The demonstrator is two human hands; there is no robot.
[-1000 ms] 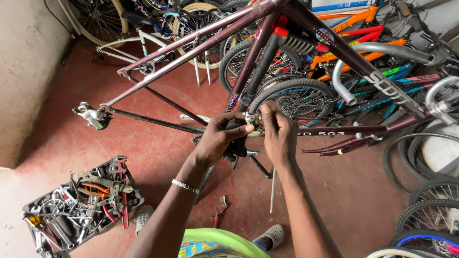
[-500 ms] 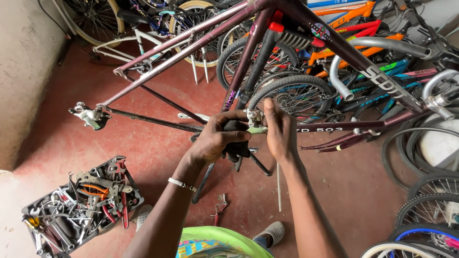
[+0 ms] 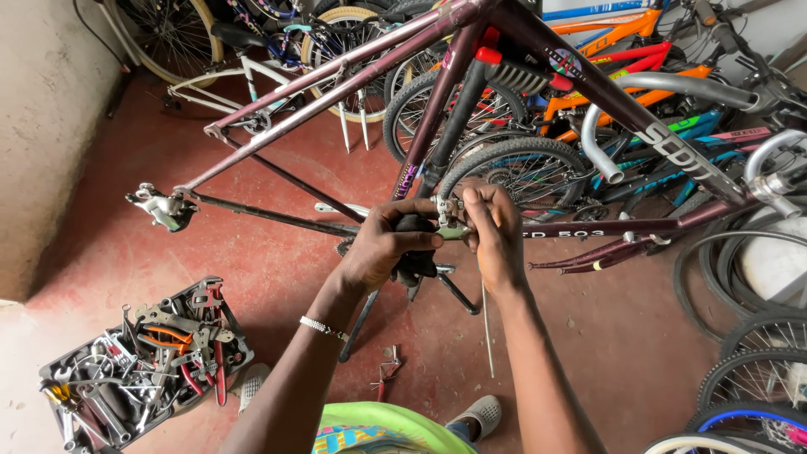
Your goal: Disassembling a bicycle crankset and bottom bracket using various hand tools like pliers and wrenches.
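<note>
Seen from above: a maroon bicycle frame [image 3: 353, 80] held up on a stand, no wheels fitted. At the middle of the view, both hands meeting at a small metal part [image 3: 448, 220] clamped on the frame's tube. Left hand [image 3: 388, 244] wrapped around the dark bottom of the frame, fingers closed, thumb pressed beside the part; thin bracelet [image 3: 324, 328] on the wrist. Right hand [image 3: 496, 231] pinching the same part from the right, fingers curled tight. Near left on the red floor [image 3: 193, 244], an open tray of tools [image 3: 143, 361]. Far and right, stacked bicycles [image 3: 639, 92] and loose wheels [image 3: 756, 378]. Small pliers [image 3: 385, 372] lying on the floor below the arms.
</note>
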